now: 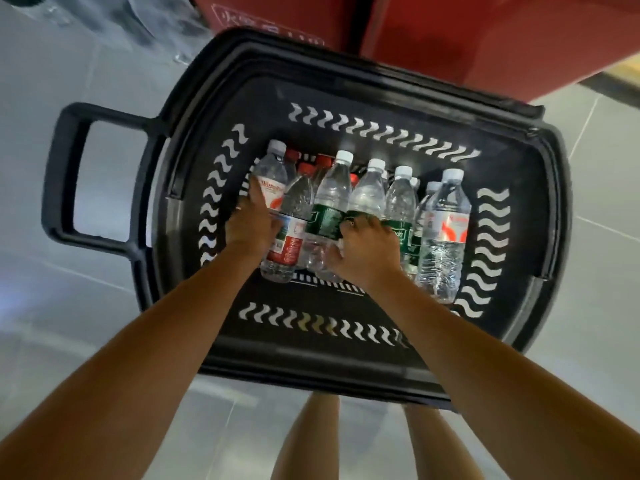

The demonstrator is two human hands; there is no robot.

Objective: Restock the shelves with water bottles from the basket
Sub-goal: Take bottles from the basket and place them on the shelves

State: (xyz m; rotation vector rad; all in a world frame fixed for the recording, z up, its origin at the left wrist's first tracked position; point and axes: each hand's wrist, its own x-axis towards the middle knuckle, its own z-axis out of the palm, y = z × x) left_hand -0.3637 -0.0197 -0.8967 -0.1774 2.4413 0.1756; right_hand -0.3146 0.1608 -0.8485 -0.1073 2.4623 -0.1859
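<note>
A black plastic basket (346,344) stands on the floor below me, holding several clear water bottles. My left hand (250,223) reaches into its left side and grips a white-capped bottle with a red and white label (272,174). My right hand (369,249) is in the middle of the basket, fingers curled over a green-labelled bottle (365,195). Another green-labelled bottle (329,202) lies between my hands. A white-capped bottle with an orange mark (446,223) stands at the right end. Red-capped bottles (304,168) sit behind.
The basket's long handle (65,174) sticks out to the left. A red cabinet or box (467,32) stands right behind the basket. Grey tiled floor (69,323) surrounds it. My legs (304,441) are just in front of the basket's near rim.
</note>
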